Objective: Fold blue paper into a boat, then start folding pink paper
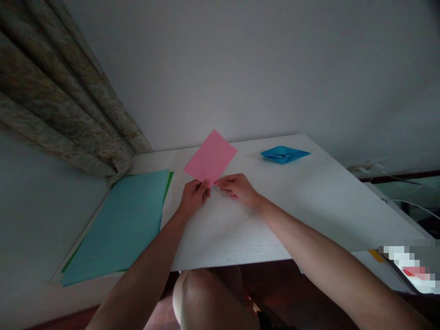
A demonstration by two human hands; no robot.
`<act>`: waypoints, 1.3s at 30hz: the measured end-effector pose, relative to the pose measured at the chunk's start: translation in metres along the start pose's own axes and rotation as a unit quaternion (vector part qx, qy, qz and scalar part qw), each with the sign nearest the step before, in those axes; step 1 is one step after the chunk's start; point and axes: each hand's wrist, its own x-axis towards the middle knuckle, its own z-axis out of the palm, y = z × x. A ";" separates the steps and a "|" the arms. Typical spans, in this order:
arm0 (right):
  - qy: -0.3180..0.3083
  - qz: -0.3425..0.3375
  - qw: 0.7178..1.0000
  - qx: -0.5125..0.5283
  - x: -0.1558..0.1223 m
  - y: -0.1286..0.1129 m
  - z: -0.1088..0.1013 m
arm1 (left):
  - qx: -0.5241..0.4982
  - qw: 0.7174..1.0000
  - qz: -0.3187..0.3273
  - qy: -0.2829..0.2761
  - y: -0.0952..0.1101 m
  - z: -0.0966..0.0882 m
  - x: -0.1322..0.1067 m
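A pink sheet of paper (212,156), folded or cut to a rectangle, is held up at a slant above the white table, one corner pointing away from me. My left hand (195,197) pinches its near corner between thumb and fingers. At the lower right edge of that same corner is my right hand (239,189), its fingers drawn together in a pinch against the paper; the exact contact is small and dim. To the right, toward the back of the table, lies a blue folded paper boat (283,155), touched by neither hand.
A stack of large light-blue and green paper sheets (127,220) lies on the left of the white table (233,233). A wall runs along the back, and a patterned curtain (68,82) hangs at the left. White cables (412,204) are off the right edge.
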 end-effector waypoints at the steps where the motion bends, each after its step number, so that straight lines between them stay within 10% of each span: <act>1: -0.005 -0.008 1.000 -0.019 -0.001 0.004 0.008 | 0.009 1.000 0.006 -0.003 0.001 0.000 0.000; 9: 0.055 0.010 0.997 0.049 0.003 0.004 0.013 | 0.036 0.999 0.003 -0.033 0.002 0.000 0.000; 26: 0.348 -0.124 0.911 0.180 0.014 -0.037 -0.078 | 0.033 0.989 -0.061 -0.129 0.001 -0.008 -0.002; 33: 0.103 -0.019 0.994 0.044 0.004 -0.031 -0.055 | -0.030 0.978 -0.075 -0.194 -0.001 -0.018 0.001; 39: 0.064 0.005 0.997 -0.045 0.000 -0.023 -0.039 | -0.100 0.993 -0.050 0.048 0.000 -0.015 0.012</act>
